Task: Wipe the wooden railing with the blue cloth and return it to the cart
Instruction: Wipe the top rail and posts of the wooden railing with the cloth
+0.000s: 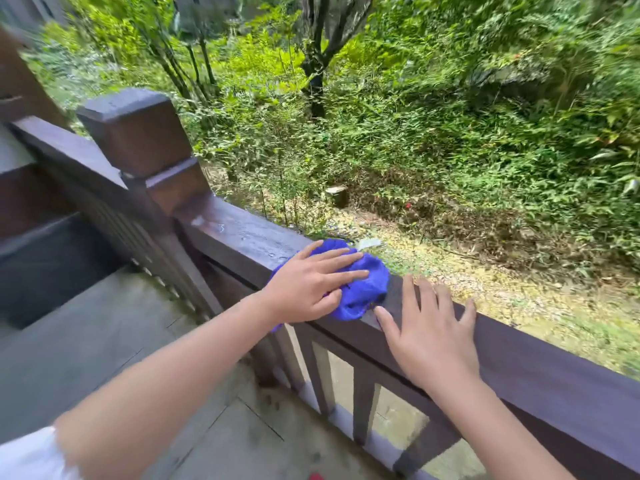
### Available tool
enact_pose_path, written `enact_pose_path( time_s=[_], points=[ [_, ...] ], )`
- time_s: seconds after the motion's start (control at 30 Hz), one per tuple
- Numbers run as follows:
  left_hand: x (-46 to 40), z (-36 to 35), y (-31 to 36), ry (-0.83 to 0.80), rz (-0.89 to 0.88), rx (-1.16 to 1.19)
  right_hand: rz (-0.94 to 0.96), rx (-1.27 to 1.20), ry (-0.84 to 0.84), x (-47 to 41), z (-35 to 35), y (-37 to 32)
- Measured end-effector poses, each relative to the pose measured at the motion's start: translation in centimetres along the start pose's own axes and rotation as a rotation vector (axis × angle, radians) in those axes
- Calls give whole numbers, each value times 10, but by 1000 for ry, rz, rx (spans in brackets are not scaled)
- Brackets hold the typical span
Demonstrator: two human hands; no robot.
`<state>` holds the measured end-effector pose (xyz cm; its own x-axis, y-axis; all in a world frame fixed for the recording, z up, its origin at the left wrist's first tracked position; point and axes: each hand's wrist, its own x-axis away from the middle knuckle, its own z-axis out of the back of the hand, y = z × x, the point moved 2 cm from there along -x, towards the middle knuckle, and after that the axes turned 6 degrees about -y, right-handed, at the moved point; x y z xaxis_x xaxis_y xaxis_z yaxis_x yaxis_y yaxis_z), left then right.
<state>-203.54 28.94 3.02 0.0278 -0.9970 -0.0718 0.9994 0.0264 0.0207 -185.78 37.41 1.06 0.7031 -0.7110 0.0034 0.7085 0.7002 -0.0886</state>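
The dark brown wooden railing (540, 355) runs from a square corner post (138, 136) at upper left down to the lower right. A bunched blue cloth (363, 289) lies on the top rail near its middle. My left hand (308, 285) presses flat on the cloth, fingers spread over it. Just right of the cloth, my right hand (433, 337) rests on the bare rail with fingers apart, holding nothing. The rail left of the cloth looks wet, with water drops. The cart is not in view.
Grey stone paving (114, 344) lies on my side of the railing, with a step or recess at far left. Vertical balusters (322, 372) stand under the rail. Beyond are gravel, a small stump (336, 195), shrubs and a tree trunk (316, 84).
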Motion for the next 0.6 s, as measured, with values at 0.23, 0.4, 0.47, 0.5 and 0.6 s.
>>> enact_pose_path(
  time_s=[0.23, 0.4, 0.47, 0.5, 0.6],
  points=[
    [16, -3, -104, 84, 272, 21, 16, -15, -36, -44, -2, -69],
    [22, -4, -151, 143, 618, -5, 67, -33, -69, -78, -4, -122],
    [21, -4, -156, 174, 828, 29, 87, -41, -77, -89, -6, -139],
    [20, -5, -155, 192, 886, 43, 93, -43, -77, -94, -6, -145],
    [20, -7, -147, 180, 853, 75, 100, -44, -74, -100, -9, -155]
  ],
)
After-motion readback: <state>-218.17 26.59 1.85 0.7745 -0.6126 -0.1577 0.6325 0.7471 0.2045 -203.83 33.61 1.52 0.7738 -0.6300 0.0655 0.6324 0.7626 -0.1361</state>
